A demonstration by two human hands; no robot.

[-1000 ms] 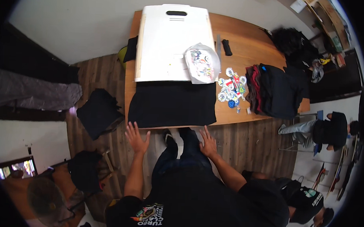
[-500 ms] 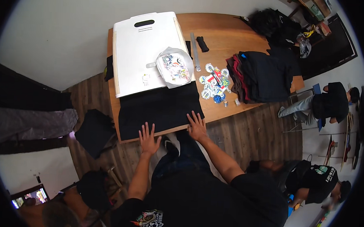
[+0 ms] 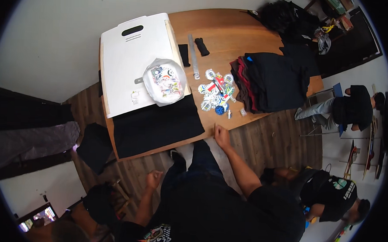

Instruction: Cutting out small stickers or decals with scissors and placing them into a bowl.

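My left hand (image 3: 154, 179) is off the table, low in front of my body, with its fingers curled in and nothing seen in them. At the table's front edge my right hand (image 3: 221, 136) is loosely closed, just right of the black cloth (image 3: 159, 124) and apart from it. That cloth lies flat along the near edge, its far side against a white panel (image 3: 127, 70) with an oval handle slot. A clear plastic bag (image 3: 164, 83) of colourful printed pieces rests on the panel's near right corner.
Loose round printed pieces (image 3: 217, 91) lie mid-table beside a metal ruler (image 3: 193, 56) and a rolled black cloth (image 3: 202, 47). Folded dark garments (image 3: 275, 83) are stacked on the right. Two people (image 3: 357, 106) are off to the right. A black-covered stool-like object (image 3: 95, 147) stands at left.
Both hands have lifted off the black cloth and closed. The left has drawn back toward my body; the right has moved slightly right. The view has shifted, moving the table left.
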